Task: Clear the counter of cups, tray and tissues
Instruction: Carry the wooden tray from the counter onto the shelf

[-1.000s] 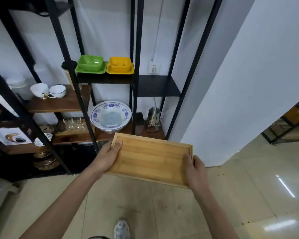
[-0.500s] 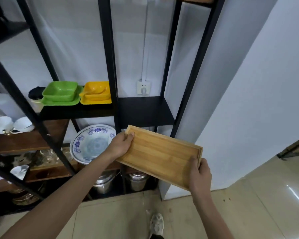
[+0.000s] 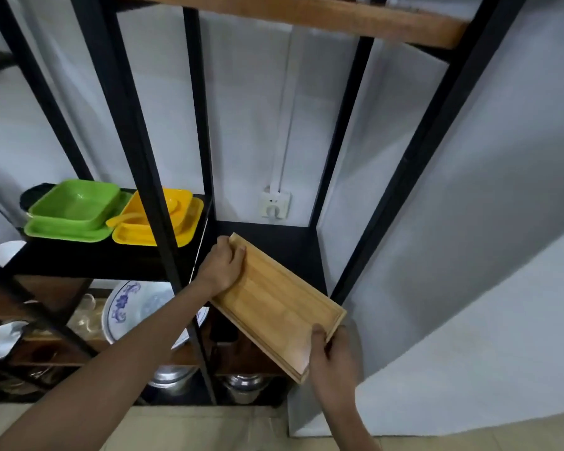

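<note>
- Since the earlier frame the tray (image 3: 275, 307) has risen from in front of the blue-and-white bowl to the level of the black shelf (image 3: 274, 245), and its far corner now reaches over that shelf's front edge.
- 1 wooden tray is in view, rectangular with a low raised rim, turned on a diagonal so that 1 corner points up and left and the opposite end points down and right.
- 2 hands carry it, 1 at each end.
- Left hand (image 3: 223, 268): its grip is grasping the tray's far upper-left corner, thumb on the inner face and fingers wrapped round the rim.
- Right hand (image 3: 334, 359): its grip is grasping the near lower-right end, thumb pressed on the top of the rim; the fingers underneath are hidden.
- Between the 2 grips the tray's bare floor lies open; its near half hangs out past the shelf, in front of the rack (image 3: 144, 157).
- 1 green bowl on 1 green plate (image 3: 75, 211) sits on the black shelf to the left, and just beside it 1 yellow bowl on 1 yellow plate (image 3: 173, 222), partly behind a black upright.
- 1 blue-and-white bowl (image 3: 134, 307) stands on the wooden shelf below, behind the left forearm.
- 2 metal pots (image 3: 241, 384) stand low in the rack.
- 1 wall socket (image 3: 275, 208) is fixed on the white wall behind the black shelf.
</note>
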